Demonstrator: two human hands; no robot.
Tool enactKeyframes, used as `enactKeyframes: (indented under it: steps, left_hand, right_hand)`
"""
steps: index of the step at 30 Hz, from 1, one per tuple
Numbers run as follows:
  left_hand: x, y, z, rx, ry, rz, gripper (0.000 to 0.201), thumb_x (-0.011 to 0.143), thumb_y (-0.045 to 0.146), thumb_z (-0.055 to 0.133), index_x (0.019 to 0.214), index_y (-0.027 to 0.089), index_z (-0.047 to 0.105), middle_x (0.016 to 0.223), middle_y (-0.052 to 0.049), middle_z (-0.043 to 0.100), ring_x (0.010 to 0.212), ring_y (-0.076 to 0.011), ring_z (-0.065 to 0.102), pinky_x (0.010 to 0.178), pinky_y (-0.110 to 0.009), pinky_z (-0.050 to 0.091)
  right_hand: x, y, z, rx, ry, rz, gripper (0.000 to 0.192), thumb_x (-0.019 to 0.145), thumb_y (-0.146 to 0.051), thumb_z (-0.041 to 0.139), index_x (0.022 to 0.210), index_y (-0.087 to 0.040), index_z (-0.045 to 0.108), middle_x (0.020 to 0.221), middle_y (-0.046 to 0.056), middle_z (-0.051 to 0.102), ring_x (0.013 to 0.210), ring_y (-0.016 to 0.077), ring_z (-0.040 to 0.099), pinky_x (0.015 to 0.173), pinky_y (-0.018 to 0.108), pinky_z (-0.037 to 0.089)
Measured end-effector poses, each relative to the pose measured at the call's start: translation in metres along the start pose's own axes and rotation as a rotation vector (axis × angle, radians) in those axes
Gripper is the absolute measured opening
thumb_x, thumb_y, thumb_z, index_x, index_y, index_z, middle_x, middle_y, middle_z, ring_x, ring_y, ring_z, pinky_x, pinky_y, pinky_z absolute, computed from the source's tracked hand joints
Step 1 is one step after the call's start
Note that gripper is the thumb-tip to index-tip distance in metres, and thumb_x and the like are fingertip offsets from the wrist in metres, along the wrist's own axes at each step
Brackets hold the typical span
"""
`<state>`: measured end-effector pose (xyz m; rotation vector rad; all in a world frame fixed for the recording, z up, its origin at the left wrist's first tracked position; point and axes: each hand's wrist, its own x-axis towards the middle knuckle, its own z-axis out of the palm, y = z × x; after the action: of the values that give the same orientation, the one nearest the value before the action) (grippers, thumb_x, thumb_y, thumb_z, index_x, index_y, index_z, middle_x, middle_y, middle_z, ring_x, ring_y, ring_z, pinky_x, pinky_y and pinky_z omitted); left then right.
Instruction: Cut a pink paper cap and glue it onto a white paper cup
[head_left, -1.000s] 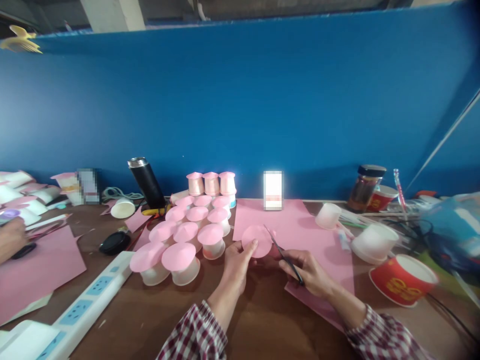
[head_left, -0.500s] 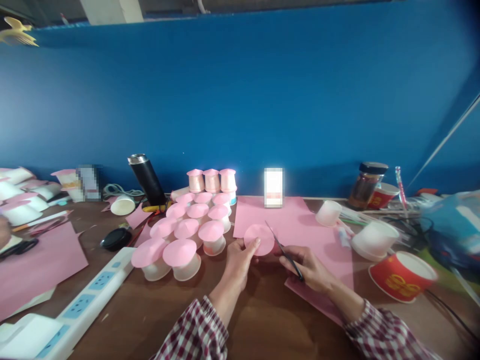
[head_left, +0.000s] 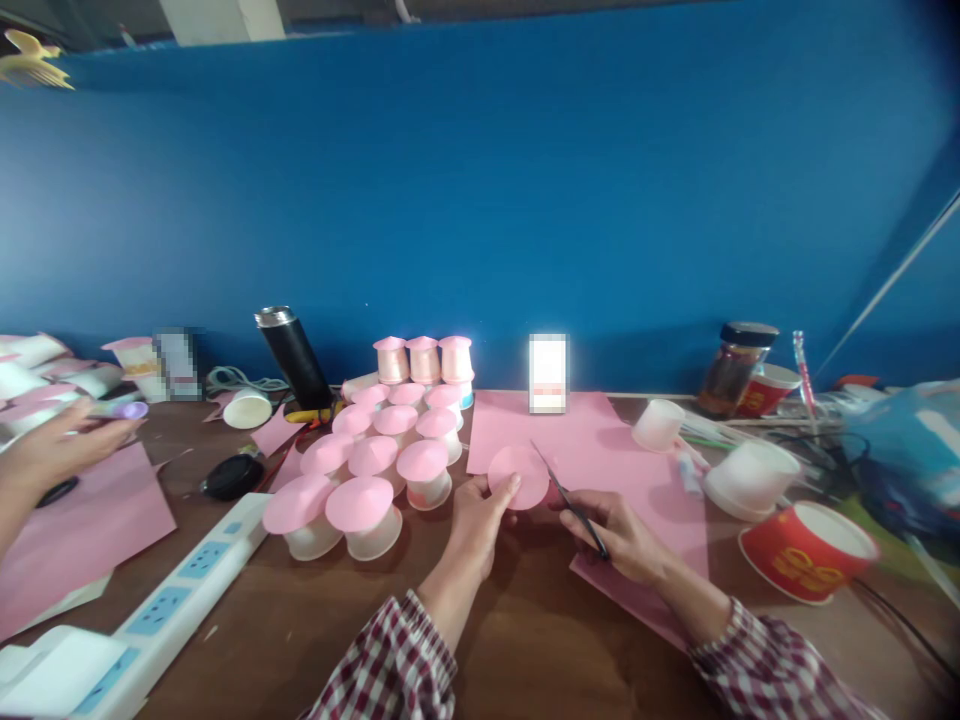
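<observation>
A: Location of the pink paper disc (head_left: 519,476)?
B: Above the flat pink sheet (head_left: 600,455), pinched by the left hand (head_left: 480,522).
A: Right hand (head_left: 619,535)?
B: Gripping thin dark scissors (head_left: 570,503), blades at the disc's edge.
A: Surroundings?
B: Pink-capped white cups (head_left: 364,515) clustered left on the brown table (head_left: 525,640).

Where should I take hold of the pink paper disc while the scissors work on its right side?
Pinch the pink paper disc at its lower left edge, coming from below, as the left hand does. It is thin and flat, so thumb on the face and fingers behind suit it. The scissors in the right hand meet its right edge, so that side is probably best left free.
</observation>
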<state>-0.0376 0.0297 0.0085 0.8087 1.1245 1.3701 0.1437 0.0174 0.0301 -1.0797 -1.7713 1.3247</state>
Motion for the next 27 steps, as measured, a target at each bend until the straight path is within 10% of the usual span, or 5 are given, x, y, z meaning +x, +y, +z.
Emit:
enactKeyframes:
  steps: [27]
  left_hand:
    - [0.0019, -0.0002, -0.0018, -0.009, 0.017, 0.011, 0.041, 0.06, 0.046, 0.075, 0.076, 0.008, 0.069, 0.068, -0.009, 0.068, 0.054, -0.0115, 0.056, 0.045, -0.02, 0.039]
  right_hand:
    - [-0.0005, 0.0039, -0.0017, -0.031, -0.003, 0.002, 0.039, 0.082, -0.051, 0.055, 0.087, -0.014, 0.064, 0.055, -0.004, 0.041, 0.05, 0.0085, 0.036, 0.044, 0.02, 0.032]
